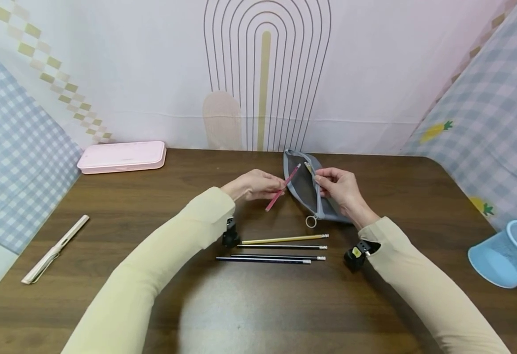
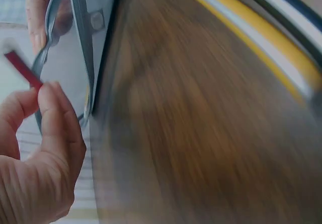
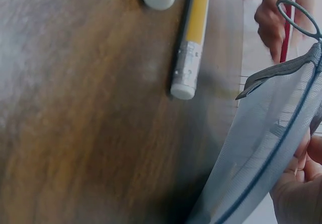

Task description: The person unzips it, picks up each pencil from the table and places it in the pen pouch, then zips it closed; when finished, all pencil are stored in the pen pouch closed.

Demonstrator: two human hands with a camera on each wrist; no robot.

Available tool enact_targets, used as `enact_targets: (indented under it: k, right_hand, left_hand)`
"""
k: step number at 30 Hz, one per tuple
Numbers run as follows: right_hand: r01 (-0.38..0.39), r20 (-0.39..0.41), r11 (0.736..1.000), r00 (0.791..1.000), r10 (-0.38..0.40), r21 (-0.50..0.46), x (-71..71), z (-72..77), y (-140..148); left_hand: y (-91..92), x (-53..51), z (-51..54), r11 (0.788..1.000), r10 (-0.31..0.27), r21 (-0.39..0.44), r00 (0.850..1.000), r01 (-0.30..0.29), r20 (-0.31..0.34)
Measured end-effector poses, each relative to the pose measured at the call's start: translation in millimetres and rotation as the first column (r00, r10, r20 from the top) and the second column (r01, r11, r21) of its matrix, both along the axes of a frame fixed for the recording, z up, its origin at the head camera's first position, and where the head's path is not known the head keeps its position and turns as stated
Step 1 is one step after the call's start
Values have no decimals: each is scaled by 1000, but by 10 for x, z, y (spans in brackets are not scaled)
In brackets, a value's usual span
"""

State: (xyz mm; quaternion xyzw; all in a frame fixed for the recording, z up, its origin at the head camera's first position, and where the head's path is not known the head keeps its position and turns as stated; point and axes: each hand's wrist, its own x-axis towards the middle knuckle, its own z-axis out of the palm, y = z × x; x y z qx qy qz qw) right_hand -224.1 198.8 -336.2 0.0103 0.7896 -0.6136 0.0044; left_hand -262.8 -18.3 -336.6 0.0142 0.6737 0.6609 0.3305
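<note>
My left hand (image 1: 258,186) pinches a red pencil (image 1: 276,199) between thumb and fingers, at the left side of a grey mesh zip pouch (image 1: 301,189). The pencil is tilted, its upper end over the pouch's unzipped mouth. The rim of the pouch is gripped by my right hand (image 1: 340,189) on the far side, which spreads the mouth. Inside it shows the end of a yellow pencil (image 1: 308,167). In the left wrist view the red pencil (image 2: 22,69) is blurred. A ring pull (image 1: 311,221) hangs at the pouch's near end.
Nearer me, a yellow pencil (image 1: 285,239) and several dark pencils (image 1: 267,261) lie side by side on the wooden table (image 1: 223,314). A pink case (image 1: 123,157) stands back left, a slim cream item (image 1: 56,250) front left. At right lies a blue mesh cup (image 1: 490,255).
</note>
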Motion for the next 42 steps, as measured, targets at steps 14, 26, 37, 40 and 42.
enact_targets:
  k: [14,26,37,40,42]
  right_hand:
    - [6,13,1000,1000,-7,18,2,26,-23]
    - [-9,17,1000,1000,9,2,21,40,-43]
    - [-8,12,1000,1000,8,-16,30,32,-28]
    - [-12,8,1000,1000,12,-27,31,30,-21]
    - [-12,10,1000,1000,12,-27,33,29,-18]
  left_hand:
    - [423,-46,28,955,249,125,957,-267,147]
    - [663,26,-26,943,302,122,949,-311,90]
    - [818,106,-80,936,309,153,948,-318,76]
    - [841,119,-94,940,299,149,951,-307,72]
    - [841,126,-91,945,293,132,954,-300,68]
